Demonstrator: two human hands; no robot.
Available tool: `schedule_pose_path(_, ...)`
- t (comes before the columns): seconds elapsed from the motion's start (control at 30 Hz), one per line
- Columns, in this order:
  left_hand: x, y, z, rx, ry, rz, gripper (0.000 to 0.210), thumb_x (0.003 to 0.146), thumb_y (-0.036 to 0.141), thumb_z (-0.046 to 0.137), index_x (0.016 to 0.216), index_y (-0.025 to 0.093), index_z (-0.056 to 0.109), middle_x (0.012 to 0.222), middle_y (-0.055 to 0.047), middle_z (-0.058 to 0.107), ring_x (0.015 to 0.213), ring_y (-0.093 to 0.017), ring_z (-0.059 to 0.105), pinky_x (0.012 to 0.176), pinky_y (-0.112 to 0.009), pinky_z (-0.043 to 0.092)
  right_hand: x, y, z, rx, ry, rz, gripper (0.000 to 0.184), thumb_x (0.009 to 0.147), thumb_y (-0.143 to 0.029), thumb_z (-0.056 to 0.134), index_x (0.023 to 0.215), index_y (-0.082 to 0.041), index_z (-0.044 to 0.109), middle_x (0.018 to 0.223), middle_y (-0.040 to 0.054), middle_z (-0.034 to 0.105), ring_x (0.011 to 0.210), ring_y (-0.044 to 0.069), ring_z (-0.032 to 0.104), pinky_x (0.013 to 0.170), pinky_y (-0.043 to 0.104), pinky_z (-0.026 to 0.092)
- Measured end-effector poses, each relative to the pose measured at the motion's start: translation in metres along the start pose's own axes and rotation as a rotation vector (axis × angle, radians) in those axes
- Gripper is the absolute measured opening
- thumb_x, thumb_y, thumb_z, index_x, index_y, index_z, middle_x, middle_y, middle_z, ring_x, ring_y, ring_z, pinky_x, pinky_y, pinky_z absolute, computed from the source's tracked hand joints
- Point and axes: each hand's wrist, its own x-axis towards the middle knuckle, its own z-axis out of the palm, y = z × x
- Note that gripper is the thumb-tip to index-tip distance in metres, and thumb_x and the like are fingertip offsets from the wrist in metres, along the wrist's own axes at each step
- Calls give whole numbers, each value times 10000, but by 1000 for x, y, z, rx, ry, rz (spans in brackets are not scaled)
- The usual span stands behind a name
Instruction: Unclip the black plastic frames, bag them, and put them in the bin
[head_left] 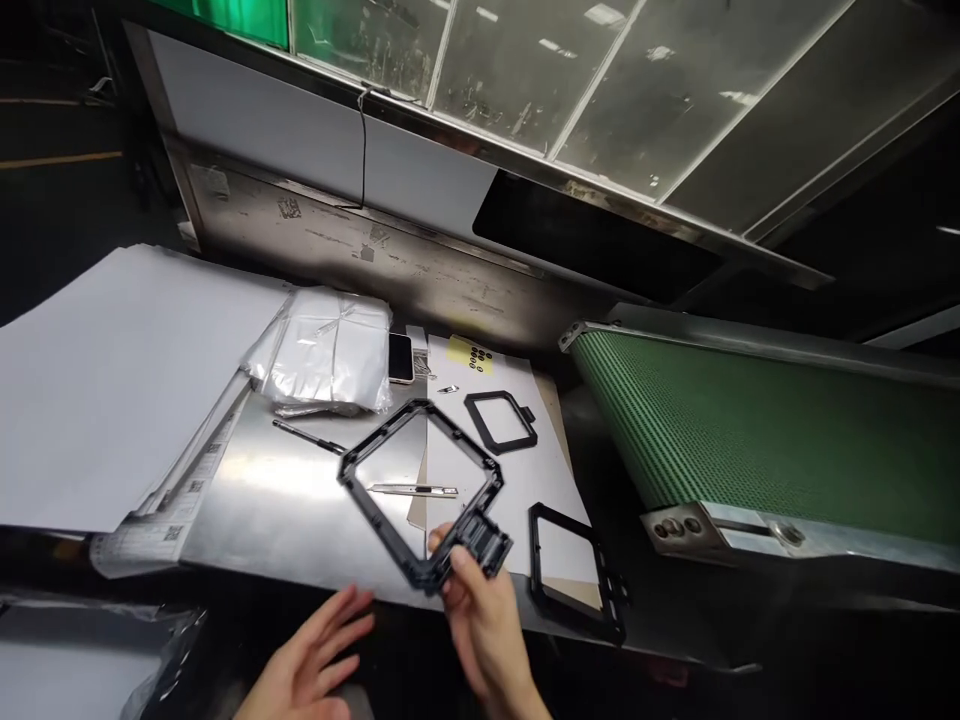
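Observation:
My right hand (486,620) grips a black plastic frame (384,528) by its lower corner, beside a small block-like tab. The frame is raised over the metal table, tilted like a diamond, with an open middle. To its left, my left hand (311,655) holds nothing; its fingers are spread and apart from the frame. Through the opening I see a utility knife (416,490) lying on the table. A smaller black frame (491,447) lies flat on white paper (442,370). Another black frame (536,570) rests at the table's front right edge.
A green conveyor belt (750,430) runs at the right. Large white sheets (127,380) are stacked at the left, beside a plastic-wrapped bundle (322,345). A phone (400,358), a black pen (306,436) and small round black parts (480,357) on yellow paper lie on the table.

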Motion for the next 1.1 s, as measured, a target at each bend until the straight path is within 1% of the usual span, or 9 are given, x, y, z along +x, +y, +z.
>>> schedule_pose_path(0.07, 0, 10, 27, -150, -96, 80, 756, 372, 423, 793, 1068, 274, 536, 1196, -107, 549, 1122, -352, 439, 863, -448, 395, -32, 19, 16, 262, -120, 148, 345, 654, -452, 615, 836, -170, 535, 706, 22, 570, 519, 105, 496, 478, 257, 411)
schedule_pose_path(0.13, -5, 27, 42, -151, -23, -7, 487, 664, 400, 630, 1093, 226, 475, 1186, -127, 554, 1088, -313, 480, 796, -436, 432, -52, 30, 21, 342, -209, 215, 350, 631, -446, 653, 815, -174, 533, 652, -2, 545, 470, 83, 456, 446, 235, 373)
schedule_pose_path(0.3, -27, 71, 26, -6, 92, -238, 350, 790, 232, 486, 1114, 133, 396, 1039, -145, 642, 1010, -262, 552, 858, -363, 397, -59, 24, 3, 264, -513, 252, 718, 494, -593, 678, 1040, -161, 499, 666, -10, 528, 527, 77, 425, 504, 218, 310)
schedule_pose_path(0.43, -29, 82, 5, 149, -37, -369, 453, 772, 281, 524, 1162, 108, 370, 1002, -195, 645, 871, -285, 612, 716, -360, 451, -53, 26, -1, 135, -324, 284, 476, 721, -561, 500, 953, -146, 522, 546, -44, 475, 387, 33, 293, 377, 182, 176)
schedule_pose_path(0.6, -28, 55, 4, -4, -229, -209, 691, 554, 466, 696, 1159, 232, 459, 1261, -120, 475, 1083, -351, 473, 768, -415, 449, -46, 36, 12, 151, -120, 269, 326, 786, -476, 441, 691, -166, 466, 514, -60, 425, 376, 34, 298, 355, 168, 183)
schedule_pose_path(0.73, -29, 41, 21, 90, -235, -326, 399, 749, 257, 573, 1132, 162, 514, 1110, -134, 579, 842, -226, 620, 735, -317, 447, -43, 33, 10, 8, -197, 231, 327, 778, -469, 455, 649, -169, 435, 545, -54, 396, 428, 54, 353, 372, 170, 242)
schedule_pose_path(0.87, -31, 47, 34, 129, -188, -299, 506, 770, 220, 542, 1250, 179, 385, 996, -112, 631, 764, -182, 634, 669, -260, 454, -27, 30, -11, -309, -342, 159, 443, 820, -537, 271, 810, -168, 516, 616, -16, 481, 457, 90, 439, 431, 216, 361)
schedule_pose_path(0.97, -37, 51, 38, 143, -170, -219, 584, 745, 293, 580, 1270, 203, 342, 952, -90, 644, 772, -186, 633, 674, -263, 464, 2, 39, -39, -692, -15, -73, 546, 812, -562, 204, 981, -148, 518, 819, 70, 529, 667, 170, 513, 650, 329, 433)
schedule_pose_path(1.1, -49, 49, 39, 151, -164, -148, 522, 728, 318, 600, 1208, 256, 405, 971, -59, 642, 790, -182, 636, 687, -272, 479, 44, 68, -72, -895, 310, -129, 761, 673, -612, 422, 1164, -32, 411, 1122, 229, 336, 1031, 369, 332, 844, 532, 263)
